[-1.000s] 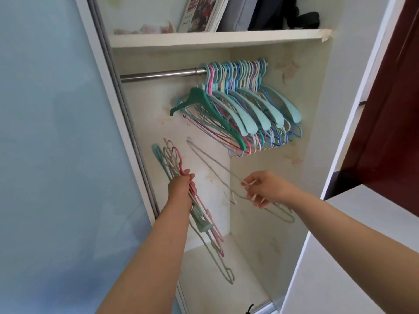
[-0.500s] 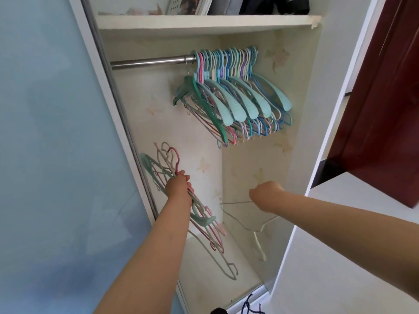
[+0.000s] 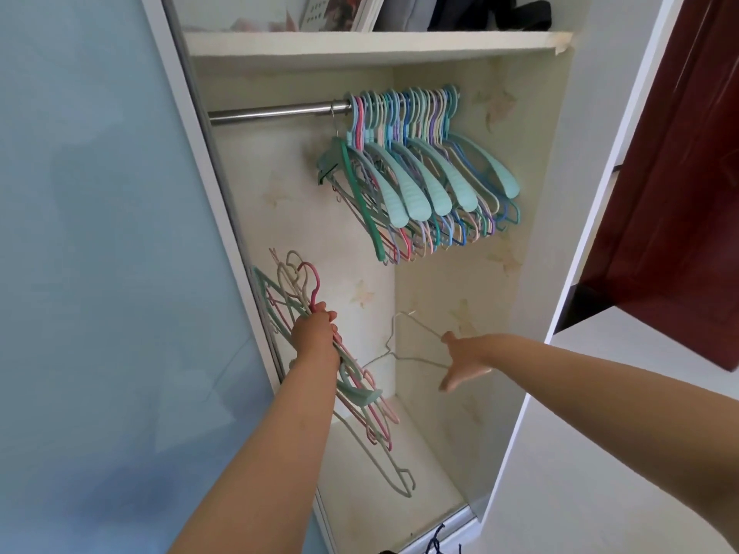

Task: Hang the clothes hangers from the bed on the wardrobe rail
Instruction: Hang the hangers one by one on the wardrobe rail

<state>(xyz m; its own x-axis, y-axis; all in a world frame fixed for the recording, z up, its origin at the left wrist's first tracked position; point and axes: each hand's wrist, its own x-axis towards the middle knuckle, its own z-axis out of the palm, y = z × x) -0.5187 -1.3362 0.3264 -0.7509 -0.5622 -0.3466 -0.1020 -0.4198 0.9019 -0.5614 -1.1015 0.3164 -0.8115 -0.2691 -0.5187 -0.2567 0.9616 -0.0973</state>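
- Cream wardrobe walls (image 3: pixel 472 273) frame both arms.
- Left hand (image 3: pixel 314 331) clenches a bundle of hangers (image 3: pixel 360 397).
- Right hand (image 3: pixel 464 359), fingers spread, barely touches a thin wire hanger (image 3: pixel 416 345); whether it grips, I can't tell.
- That hanger could drop.
- Overhead, the rail (image 3: pixel 276 112) carries a crowded row (image 3: pixel 420 173); hooks may snag.

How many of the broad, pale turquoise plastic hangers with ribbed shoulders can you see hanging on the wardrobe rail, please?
5 broad, pale turquoise plastic hangers show, side by side along the metal rail, their wide ends fanning from lower left to upper right; thin coloured hangers between them may hide more.
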